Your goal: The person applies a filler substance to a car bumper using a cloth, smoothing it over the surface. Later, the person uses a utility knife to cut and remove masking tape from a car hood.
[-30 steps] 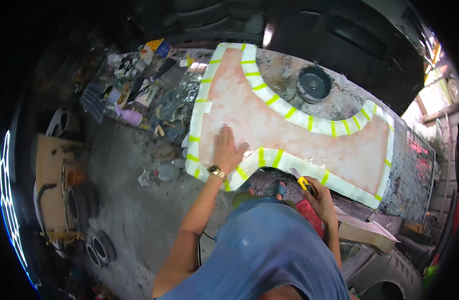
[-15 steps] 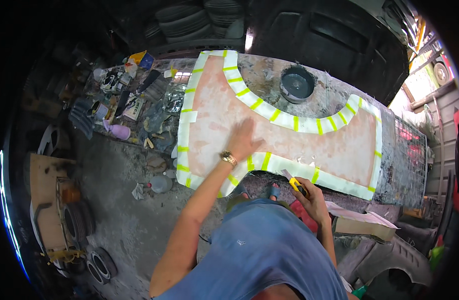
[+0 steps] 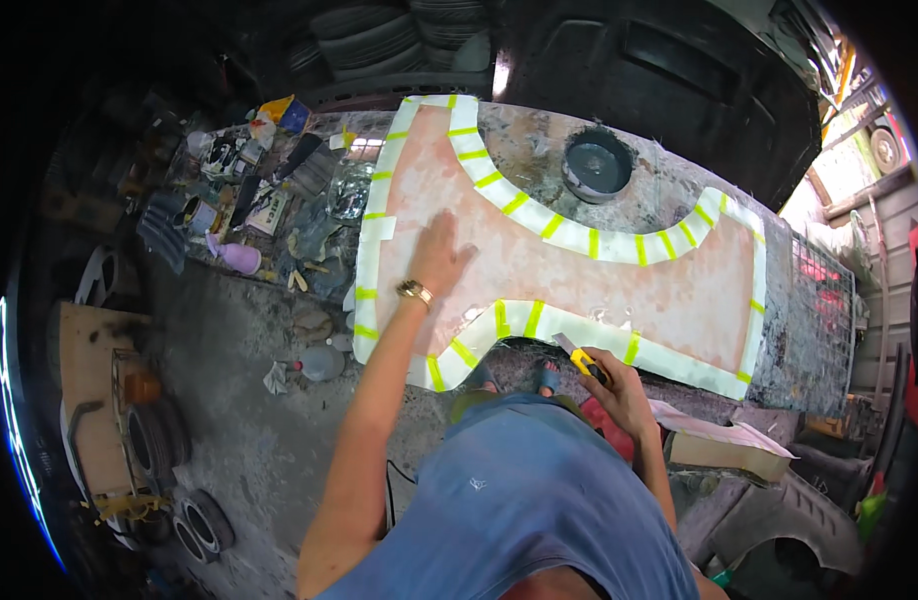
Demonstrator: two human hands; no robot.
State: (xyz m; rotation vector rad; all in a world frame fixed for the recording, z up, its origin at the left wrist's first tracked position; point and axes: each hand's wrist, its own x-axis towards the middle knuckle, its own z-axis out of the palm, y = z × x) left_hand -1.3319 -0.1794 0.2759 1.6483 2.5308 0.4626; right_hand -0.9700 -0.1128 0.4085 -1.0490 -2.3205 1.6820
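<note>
On the workbench lies a large fender-shaped sheet point(image 3: 559, 270), mottled pink and white. A pale border point(image 3: 669, 375) runs round its edge, crossed by short yellow-green tape strips point(image 3: 532, 319). My left hand point(image 3: 439, 258) rests palm down on the sheet's left half, fingers stretched out, a gold watch point(image 3: 415, 291) at the wrist. In my right hand point(image 3: 616, 385), at the near edge, is a yellow utility knife point(image 3: 586, 364). Its blade is out and points up and left, close to the border; whether it touches cannot be told.
A tub of dark grey liquid point(image 3: 597, 168) stands behind the sheet's curved cut-out. Tools, cans and a pink bottle point(image 3: 241, 259) crowd the bench's left end. Tyres point(image 3: 204, 525) lie on the floor at left. A grey fender point(image 3: 794, 525) stands at lower right.
My left hand has slid left and away from me across the sheet. The right hand, still holding the knife, has shifted slightly left.
</note>
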